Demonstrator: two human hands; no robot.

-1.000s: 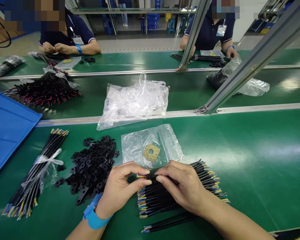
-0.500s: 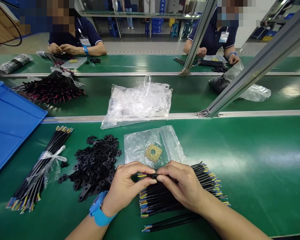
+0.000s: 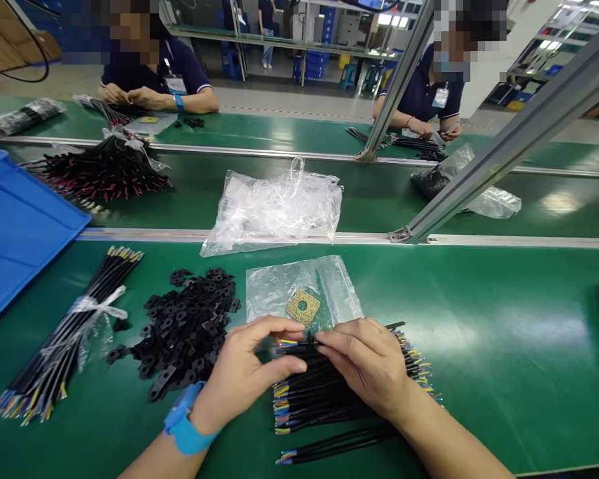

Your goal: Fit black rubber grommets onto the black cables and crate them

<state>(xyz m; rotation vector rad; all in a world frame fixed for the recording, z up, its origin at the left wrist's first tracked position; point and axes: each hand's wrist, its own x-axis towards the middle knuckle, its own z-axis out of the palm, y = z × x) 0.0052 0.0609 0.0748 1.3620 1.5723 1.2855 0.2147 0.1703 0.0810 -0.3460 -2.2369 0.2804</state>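
"One black cable point(image 3: 302, 344) is up between the hands; which one has it?"

"The right hand point(image 3: 372, 366), thumb and fingertips pinched around it. The left hand point(image 3: 239, 369) holds nothing, its thumb and forefinger parted around the coloured wire ends point(image 3: 288, 343)"

"How does it lie?"

"Its long axis runs side to side, wire ends to the left. A small dark fitting point(image 3: 310, 338) sits right beside the right fingertips, so the right is nearer; its exact shape is too small to tell"

"And around it?"

"Smooth, round cables point(image 3: 324, 392) in a row on the glossy green bench point(image 3: 489, 346), matt black flat pieces point(image 3: 192, 326) with holes heaped to the left, and beyond, a speckled, gold-coloured square point(image 3: 303, 307) on a crinkled clear bag point(image 3: 342, 286)"
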